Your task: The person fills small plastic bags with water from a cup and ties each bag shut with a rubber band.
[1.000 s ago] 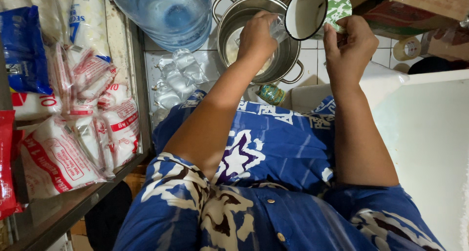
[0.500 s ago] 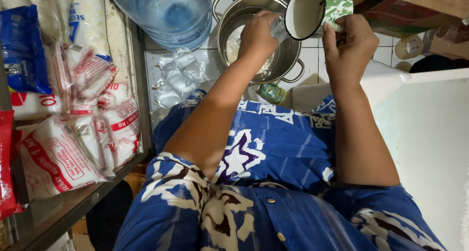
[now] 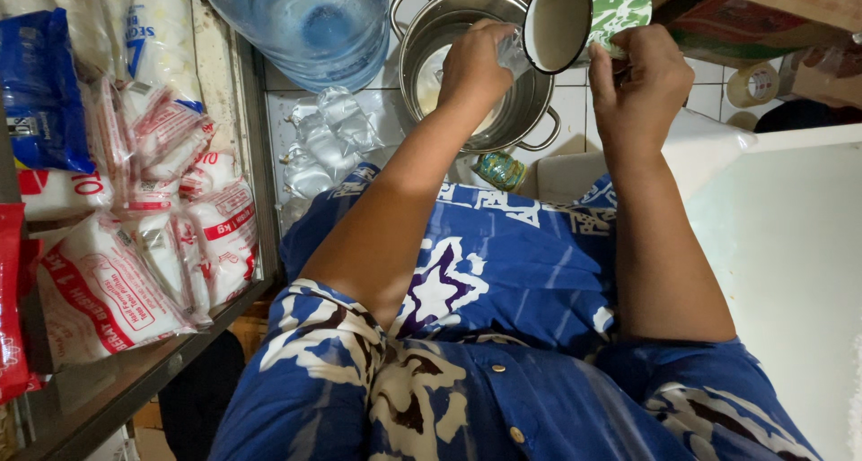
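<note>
Currently the right hand [image 3: 639,77] has its fingers closed on the handle side of a green-and-white enamel mug [image 3: 582,14], tipped on its side with the white inside facing the camera, just over the right rim of a steel pot [image 3: 530,111] at the far side. The left hand [image 3: 474,63] is over the pot, fingers pinched shut on a small clear plastic bag [image 3: 514,55] touching the mug's rim. Left of the pot: a big blue water jug [image 3: 305,21], clear filled bags [image 3: 325,138] on the tiled floor [image 3: 714,73], and a shelf [image 3: 247,156] of white sacks [image 3: 99,290].
</note>
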